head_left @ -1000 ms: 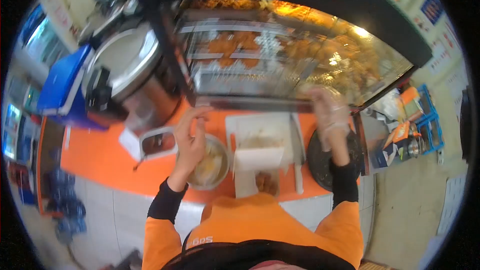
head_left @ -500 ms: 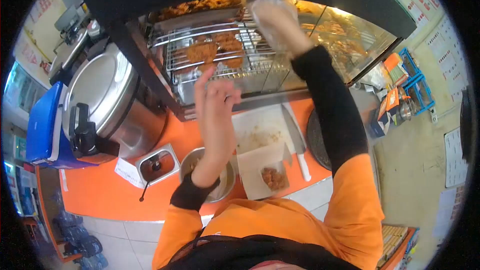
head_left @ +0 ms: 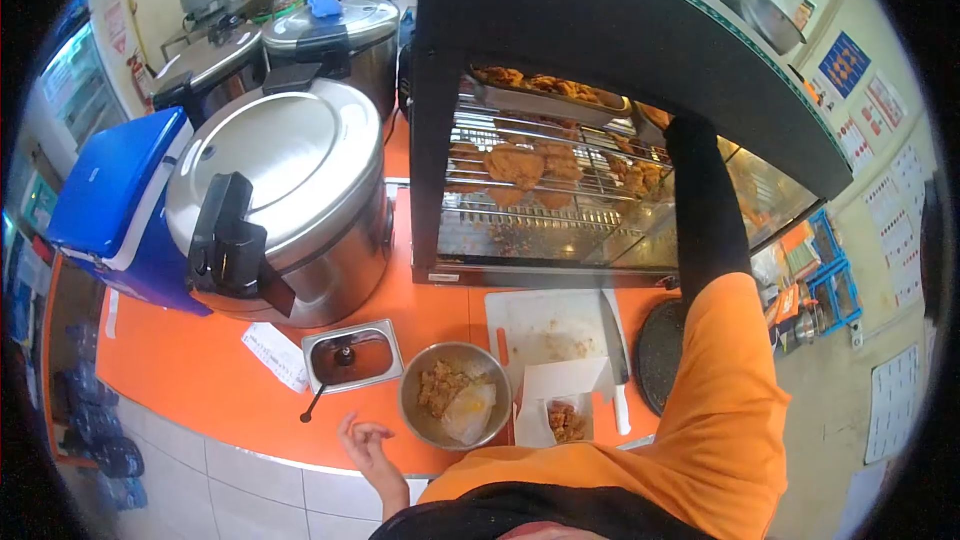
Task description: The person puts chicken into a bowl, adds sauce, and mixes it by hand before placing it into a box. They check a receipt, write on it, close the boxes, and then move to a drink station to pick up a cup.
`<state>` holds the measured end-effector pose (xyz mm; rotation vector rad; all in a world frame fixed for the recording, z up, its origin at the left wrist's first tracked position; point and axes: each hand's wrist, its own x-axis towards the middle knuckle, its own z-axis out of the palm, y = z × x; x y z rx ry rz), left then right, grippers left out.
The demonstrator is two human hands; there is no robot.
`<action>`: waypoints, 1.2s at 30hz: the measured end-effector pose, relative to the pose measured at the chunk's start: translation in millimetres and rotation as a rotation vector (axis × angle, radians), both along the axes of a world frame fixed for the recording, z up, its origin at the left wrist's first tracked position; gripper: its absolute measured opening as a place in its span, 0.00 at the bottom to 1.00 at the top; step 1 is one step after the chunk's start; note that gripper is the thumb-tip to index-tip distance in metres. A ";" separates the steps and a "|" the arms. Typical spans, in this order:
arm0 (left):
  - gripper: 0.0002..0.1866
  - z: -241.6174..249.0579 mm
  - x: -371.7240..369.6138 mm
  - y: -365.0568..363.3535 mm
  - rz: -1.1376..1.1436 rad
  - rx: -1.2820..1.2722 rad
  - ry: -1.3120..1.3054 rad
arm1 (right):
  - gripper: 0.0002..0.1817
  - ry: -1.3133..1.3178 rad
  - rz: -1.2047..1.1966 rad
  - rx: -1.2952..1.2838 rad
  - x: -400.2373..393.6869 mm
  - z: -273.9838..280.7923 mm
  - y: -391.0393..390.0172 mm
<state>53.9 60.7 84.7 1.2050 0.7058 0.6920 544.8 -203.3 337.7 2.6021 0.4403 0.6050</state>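
My left hand [head_left: 366, 448] hangs near the counter's front edge with loosely bent, parted fingers and nothing in them. To its right stands a steel bowl [head_left: 408, 410] with brown crumbly pieces [head_left: 440, 387] and a crumpled clear plastic piece [head_left: 469, 412]. My right arm reaches into a glass-fronted food warmer [head_left: 480, 277]. Only a bit of my right hand [head_left: 654, 116] shows past the black sleeve; its fingers are hidden. Breaded fried pieces [head_left: 515, 167] lie on the wire rack left of that arm. A tray [head_left: 600, 100] of fried food sits on the upper level.
An open paper box [head_left: 568, 380] with chopped brown pieces stands before a white cutting board [head_left: 540, 325]. Beside it lies a white-handled knife [head_left: 620, 410]. A sauce pan [head_left: 352, 352], large steel cooker [head_left: 290, 180], blue cooler [head_left: 125, 190] and round dark board [head_left: 658, 355] surround the work area.
My left hand has dropped from in front of the warmer to the counter's front edge. My right hand has gone deeper into the warmer. The view has shifted, and the bowl's contents now show.
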 end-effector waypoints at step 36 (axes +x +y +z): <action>0.19 -131.9 -59.1 -20.4 0.430 0.525 0.397 | 0.22 -0.052 0.135 0.227 51.2 -29.7 -19.5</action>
